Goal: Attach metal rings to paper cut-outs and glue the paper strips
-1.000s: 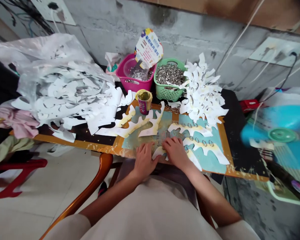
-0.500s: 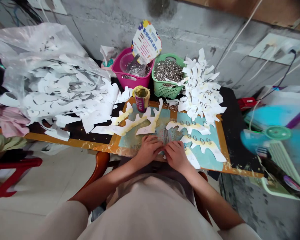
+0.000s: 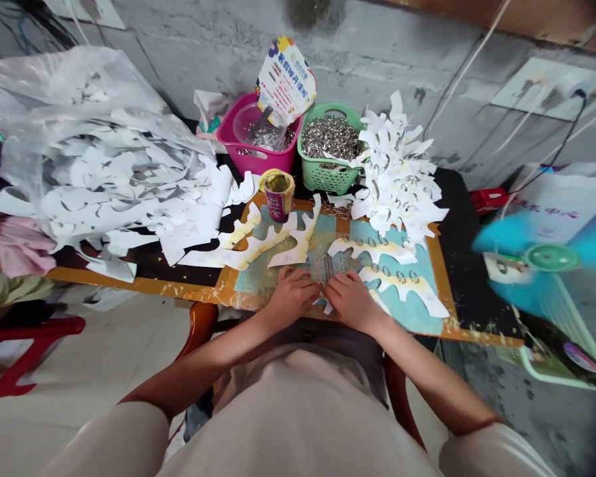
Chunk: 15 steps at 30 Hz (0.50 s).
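Observation:
My left hand [image 3: 294, 295] and my right hand [image 3: 351, 301] are close together at the table's near edge, fingers bent and fingertips almost meeting. Between and under them is a white cut-out strip [image 3: 380, 302], mostly covered by my right hand; its edge shows between the hands. Exactly what the fingertips pinch is hidden. To the right of my right hand lies a scalloped white strip [image 3: 407, 283] with several metal rings. Another ringed strip [image 3: 372, 249] is behind it. Several white strips with yellowish glue-like smears [image 3: 263, 246] lie beyond my left hand.
A crusted purple cup [image 3: 277, 199] stands mid-table. Behind are a pink basket [image 3: 273, 162] and a green basket [image 3: 328, 173] of metal rings. Ringed strips pile at right [image 3: 402, 179]; loose white pieces spill from a plastic bag [image 3: 104, 79] at left. A blue fan [image 3: 551, 257] spins at far right.
My right hand has shifted slightly and covers more of the white strip beneath it. Both hands stay close together at the near edge. The view has moved a little.

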Available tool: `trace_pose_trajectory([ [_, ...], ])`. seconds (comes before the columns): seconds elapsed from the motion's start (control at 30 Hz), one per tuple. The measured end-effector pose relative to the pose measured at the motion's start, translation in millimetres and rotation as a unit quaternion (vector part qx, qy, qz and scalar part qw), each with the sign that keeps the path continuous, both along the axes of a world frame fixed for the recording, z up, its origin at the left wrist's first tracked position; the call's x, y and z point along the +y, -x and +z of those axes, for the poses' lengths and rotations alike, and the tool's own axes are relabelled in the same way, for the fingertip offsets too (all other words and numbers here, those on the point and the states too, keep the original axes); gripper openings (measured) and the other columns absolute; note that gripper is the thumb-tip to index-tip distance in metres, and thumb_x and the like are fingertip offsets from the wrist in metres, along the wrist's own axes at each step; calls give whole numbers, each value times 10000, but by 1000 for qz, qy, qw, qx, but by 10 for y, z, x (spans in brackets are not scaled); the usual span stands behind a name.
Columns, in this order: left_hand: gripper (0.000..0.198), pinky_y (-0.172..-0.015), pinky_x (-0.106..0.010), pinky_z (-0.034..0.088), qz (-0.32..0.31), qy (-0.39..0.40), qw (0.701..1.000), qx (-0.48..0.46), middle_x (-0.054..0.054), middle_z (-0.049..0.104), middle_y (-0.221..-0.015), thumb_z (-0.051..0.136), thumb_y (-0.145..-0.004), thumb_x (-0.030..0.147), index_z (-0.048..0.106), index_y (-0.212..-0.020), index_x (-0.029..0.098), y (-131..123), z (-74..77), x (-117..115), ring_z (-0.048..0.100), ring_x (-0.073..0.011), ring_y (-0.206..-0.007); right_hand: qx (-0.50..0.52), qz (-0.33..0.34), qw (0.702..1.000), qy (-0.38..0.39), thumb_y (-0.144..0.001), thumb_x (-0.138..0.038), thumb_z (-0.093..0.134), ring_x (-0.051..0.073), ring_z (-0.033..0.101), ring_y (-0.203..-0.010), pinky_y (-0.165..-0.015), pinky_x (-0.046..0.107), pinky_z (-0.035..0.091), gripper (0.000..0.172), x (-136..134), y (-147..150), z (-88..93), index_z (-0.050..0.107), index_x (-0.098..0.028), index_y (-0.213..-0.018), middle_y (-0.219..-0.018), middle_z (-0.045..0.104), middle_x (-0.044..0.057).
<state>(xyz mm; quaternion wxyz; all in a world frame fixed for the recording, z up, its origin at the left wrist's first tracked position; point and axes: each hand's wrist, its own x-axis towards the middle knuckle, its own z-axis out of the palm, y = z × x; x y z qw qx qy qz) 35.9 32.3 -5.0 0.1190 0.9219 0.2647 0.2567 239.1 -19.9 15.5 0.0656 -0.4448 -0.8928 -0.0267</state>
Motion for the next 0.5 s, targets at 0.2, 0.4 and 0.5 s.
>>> trace_pose_trajectory([
  [0.2, 208, -961, -458, 324, -22, -6, 1000, 11, -7, 751, -990, 524, -987, 264, 721, -924, 250, 43, 29, 2, 601, -238, -1060, 70, -73, 995, 18, -875, -109, 547, 232, 497, -906, -807, 389, 298, 161, -216, 10, 18, 666, -163, -969, -866, 645, 72],
  [0.4, 188, -938, -446, 341, -21, -2, 999, 31, -31, 748, -1034, 546, -976, 259, 733, -957, 266, 33, 16, -18, 594, -240, -1079, 200, -117, 972, 37, -766, -42, 517, 255, 527, -1070, -899, 392, 346, 380, -236, -15, -20, 614, -178, -1107, -1073, 696, 91],
  [0.5, 202, -930, -442, 354, -21, 6, 999, 39, -39, 748, -1033, 530, -977, 238, 725, -1018, 267, 33, 21, -29, 597, -241, -1071, 226, -117, 966, 38, -747, -42, 496, 256, 563, -1017, -875, 381, 373, 385, -251, 37, -106, 582, -163, -1103, -964, 703, 98],
])
